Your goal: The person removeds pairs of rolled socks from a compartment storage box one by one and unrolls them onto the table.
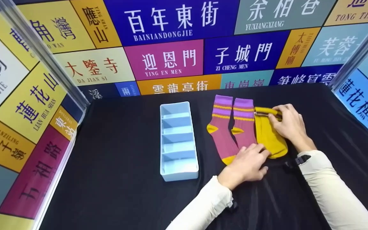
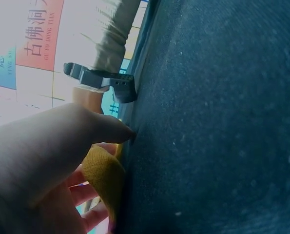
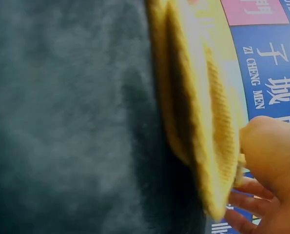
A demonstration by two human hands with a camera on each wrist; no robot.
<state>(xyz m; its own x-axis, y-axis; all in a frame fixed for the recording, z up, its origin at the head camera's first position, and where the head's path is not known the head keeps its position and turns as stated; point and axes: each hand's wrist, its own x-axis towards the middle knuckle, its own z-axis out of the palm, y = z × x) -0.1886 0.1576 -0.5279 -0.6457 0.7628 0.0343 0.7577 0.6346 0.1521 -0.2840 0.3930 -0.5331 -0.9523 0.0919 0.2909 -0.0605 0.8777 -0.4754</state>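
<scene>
A pair of yellow socks [image 1: 268, 137] lies on the black cloth, a dark stripe near the folded cuff. My right hand [image 1: 291, 123] pinches that cuff between thumb and fingers; the right wrist view shows the yellow knit [image 3: 203, 112] bulging up beside the hand. Just left lie two pink socks [image 1: 224, 137] with purple striped cuffs and yellow heels. My left hand [image 1: 246, 163] rests over the toe of the nearer one, its fingertips by the yellow socks' lower end. In the left wrist view, yellow fabric [image 2: 106, 178] lies against its spread fingers, the thumb straight and apart.
A light blue organizer box [image 1: 179, 175] with several compartments in a row stands left of the socks. Black cloth [image 1: 117, 159] covers the table. Panels with colourful street-name signs [image 1: 171, 57] rise behind and at both sides.
</scene>
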